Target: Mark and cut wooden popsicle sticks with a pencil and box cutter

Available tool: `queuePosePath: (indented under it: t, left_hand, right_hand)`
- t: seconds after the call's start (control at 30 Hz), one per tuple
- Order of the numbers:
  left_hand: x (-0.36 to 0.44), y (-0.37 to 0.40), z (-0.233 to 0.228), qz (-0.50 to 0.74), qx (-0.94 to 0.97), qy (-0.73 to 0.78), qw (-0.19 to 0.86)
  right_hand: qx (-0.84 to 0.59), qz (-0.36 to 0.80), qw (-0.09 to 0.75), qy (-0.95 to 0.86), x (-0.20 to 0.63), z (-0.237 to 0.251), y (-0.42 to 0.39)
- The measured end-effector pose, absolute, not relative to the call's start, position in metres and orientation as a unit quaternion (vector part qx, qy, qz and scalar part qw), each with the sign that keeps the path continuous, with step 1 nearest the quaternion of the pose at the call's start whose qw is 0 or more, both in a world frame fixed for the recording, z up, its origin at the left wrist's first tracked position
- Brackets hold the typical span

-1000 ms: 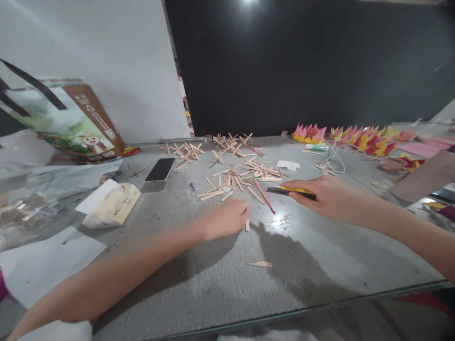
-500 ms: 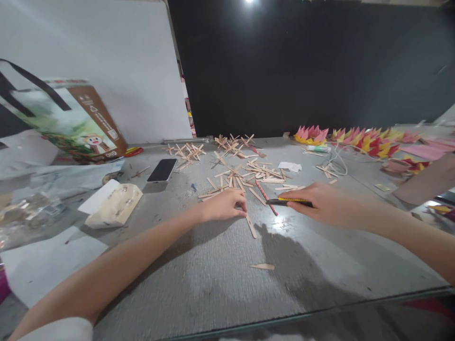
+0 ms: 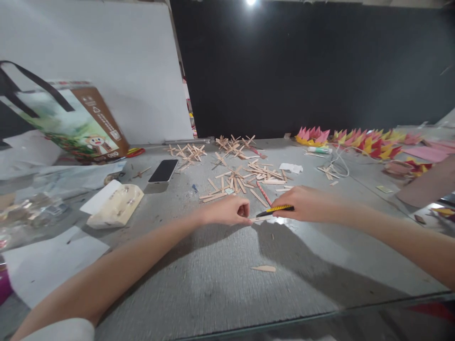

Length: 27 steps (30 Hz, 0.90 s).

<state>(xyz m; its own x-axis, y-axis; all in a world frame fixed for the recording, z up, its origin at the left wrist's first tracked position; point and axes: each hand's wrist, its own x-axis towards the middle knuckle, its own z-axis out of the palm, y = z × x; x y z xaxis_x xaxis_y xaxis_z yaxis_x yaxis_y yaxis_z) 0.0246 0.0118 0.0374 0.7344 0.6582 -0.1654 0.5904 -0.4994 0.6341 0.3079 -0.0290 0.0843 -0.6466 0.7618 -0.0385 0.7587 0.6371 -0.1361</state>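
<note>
My left hand (image 3: pixel 231 210) pinches one end of a wooden craft stick (image 3: pixel 261 219), which points right, toward my other hand. Closed round a yellow and black utility knife (image 3: pixel 280 209) is my right hand (image 3: pixel 301 203). The knife's dark front end lies at the stick, by its upper edge; whether the blade cuts into it cannot be made out. Behind the knife a red patterned rod (image 3: pixel 263 193) rests on the table. Nearer to me lie a stick with one pointed end (image 3: pixel 264 268) and a small wood scrap (image 3: pixel 273 236).
Loose and crossed craft sticks (image 3: pixel 234 180) spread behind my hands. To the left are a phone (image 3: pixel 163 171), a tissue pack (image 3: pixel 115 206), paper and a shopping bag (image 3: pixel 81 123). Folded paper flowers (image 3: pixel 313 137), a glue stick (image 3: pixel 319 150) and a white cable (image 3: pixel 339 163) sit back right.
The craft stick has swung from pointing toward me to pointing right. My right hand has moved left and slightly down, bringing the knife to it. A small wood scrap now shows on the table.
</note>
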Motion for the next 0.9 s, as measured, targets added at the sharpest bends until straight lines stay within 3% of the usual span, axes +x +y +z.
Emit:
queuePosePath:
  t: [0.23,0.9]
  left_hand:
    - [0.0247,0.0128,0.0405,0.046,0.860,0.353,0.365]
    - [0.0235,0.0138,0.0349,0.060,0.861,0.346,0.368]
  right_hand:
    - [-0.377,0.126,-0.020,-0.917,0.3088,0.0836,-0.0175]
    - [-0.387,0.130,-0.039,-0.912,0.3053,0.0836,-0.0175]
